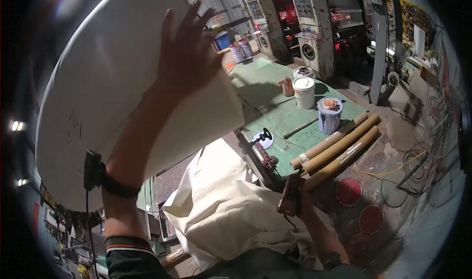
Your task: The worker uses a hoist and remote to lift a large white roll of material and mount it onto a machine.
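Note:
My left hand (189,58) is raised with its fingers spread, in front of a large white roll of sheet material (98,92). Whether the palm touches the roll cannot be made out. Low on the right, my right hand (306,208) is closed around a small dark red handheld box (289,200); its front and any buttons are too dark to read. Beneath the roll, a crumpled cream sheet (221,215) spreads in loose folds between my arms. A dark frame with a black handwheel (263,136) stands just beyond the sheet.
Several brown cardboard tubes (339,146) lie beyond my right hand. White buckets (304,95) and a paint-streaked pail (329,118) stand on the green floor (265,82). Machines with control panels (307,28) line the back. Round red lids (349,191) and loose cables (415,161) are on the right.

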`<control>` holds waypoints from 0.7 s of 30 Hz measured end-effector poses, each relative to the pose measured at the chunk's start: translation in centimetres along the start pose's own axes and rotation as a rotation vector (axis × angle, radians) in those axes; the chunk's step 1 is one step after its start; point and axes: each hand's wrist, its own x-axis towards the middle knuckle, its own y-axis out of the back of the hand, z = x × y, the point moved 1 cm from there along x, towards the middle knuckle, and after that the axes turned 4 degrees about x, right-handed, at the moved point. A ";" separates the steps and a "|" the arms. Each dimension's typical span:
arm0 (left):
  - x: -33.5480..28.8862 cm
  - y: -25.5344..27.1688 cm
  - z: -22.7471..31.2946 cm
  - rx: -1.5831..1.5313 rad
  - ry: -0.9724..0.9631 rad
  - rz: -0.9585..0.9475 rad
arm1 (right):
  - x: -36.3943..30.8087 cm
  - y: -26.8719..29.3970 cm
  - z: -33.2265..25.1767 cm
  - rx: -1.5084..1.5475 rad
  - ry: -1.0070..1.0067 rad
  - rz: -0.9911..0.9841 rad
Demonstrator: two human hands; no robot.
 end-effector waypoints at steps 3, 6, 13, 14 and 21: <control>-0.6 -1.0 -0.1 0.056 0.060 -0.086 | 0.5 1.2 0.6 -0.140 0.154 0.184; -1.7 0.5 1.6 0.006 0.101 -0.123 | -0.5 4.6 1.1 -0.029 0.002 0.131; -3.8 3.0 3.5 -0.060 0.075 -0.146 | -0.6 3.2 0.9 -0.107 0.022 0.214; -4.2 3.3 3.7 -0.075 0.082 -0.175 | -0.8 3.3 1.0 -0.107 0.027 0.215; -8.1 3.1 5.2 -0.109 0.039 -0.249 | -4.2 2.2 1.0 -0.173 0.065 0.215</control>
